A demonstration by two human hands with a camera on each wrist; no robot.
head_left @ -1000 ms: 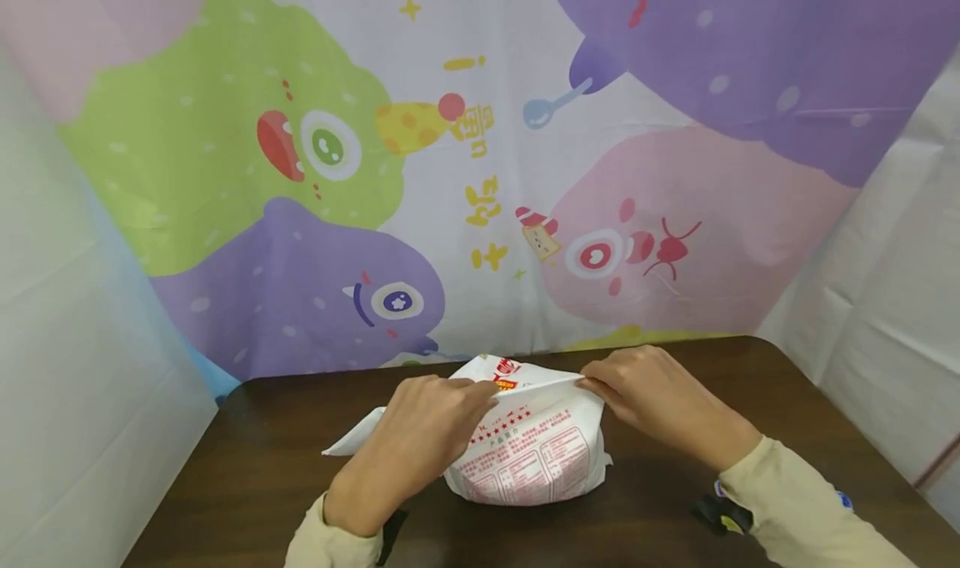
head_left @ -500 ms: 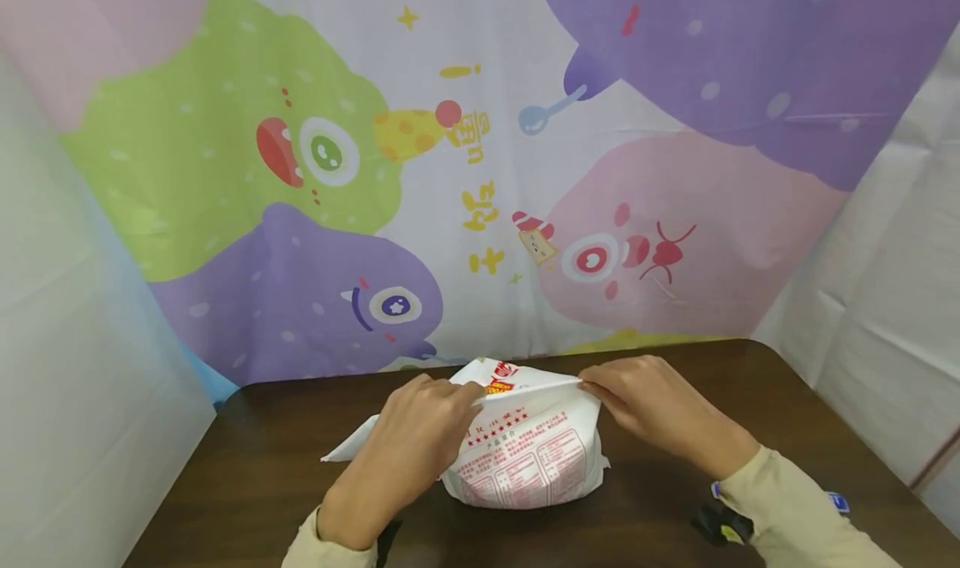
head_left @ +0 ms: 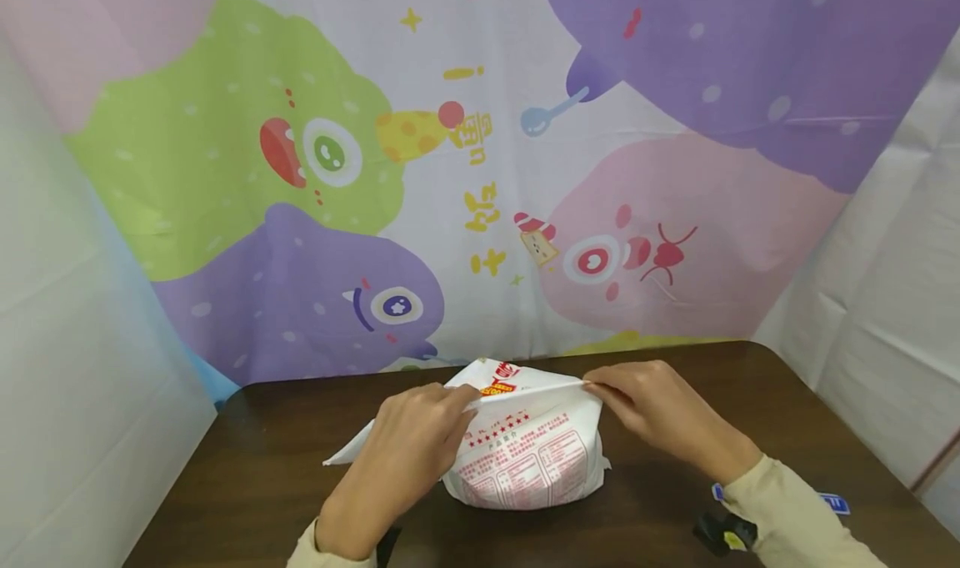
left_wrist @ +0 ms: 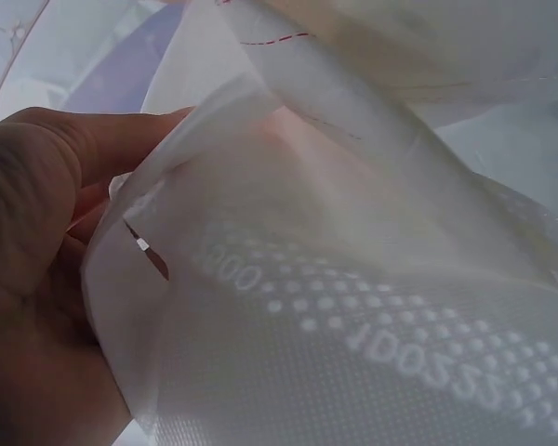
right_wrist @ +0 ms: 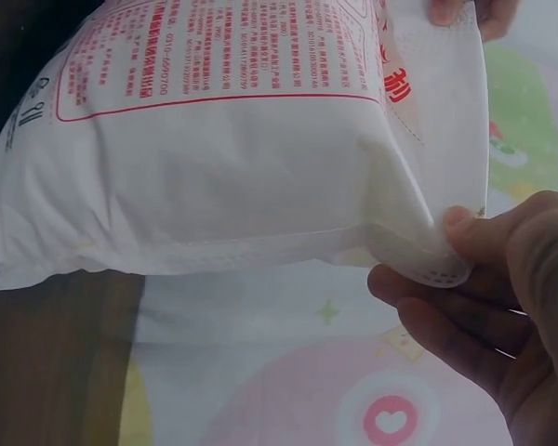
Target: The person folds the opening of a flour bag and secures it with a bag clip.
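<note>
White printed bag point(head_left: 528, 468) pinched along its top edge by both hands

The bag sits on a dark brown worktop point(head_left: 247, 493), in the middle between a person's two hands, its rounded lower part bulging towards the viewer. Red rows of small text, a line of stars and boxed tables cover this near face; past the top edge, another white part rises with bold red and yellow-orange lettering.

The left hand point(head_left: 412, 439) grips the left end of the edge between thumb and fingers, and a pointed white flap point(head_left: 351, 447) sticks out beyond it. In the left wrist view the bag's translucent film, with raised dots and digits, lies close to this hand. The right hand point(head_left: 667, 409) pinches the right-hand corner: in the right wrist view the thumb presses on one side and the fingers lie against the other. The edge is drawn taut between the hands.

Under the right beige sleeve point(head_left: 802, 514) lie a black object point(head_left: 708, 535) with a yellow-green patch and a blue-and-white item point(head_left: 835, 503), partly hidden. Behind the worktop hangs a backdrop point(head_left: 517, 309) of cartoon creatures, with white cloth point(head_left: 877, 301) at the right.
</note>
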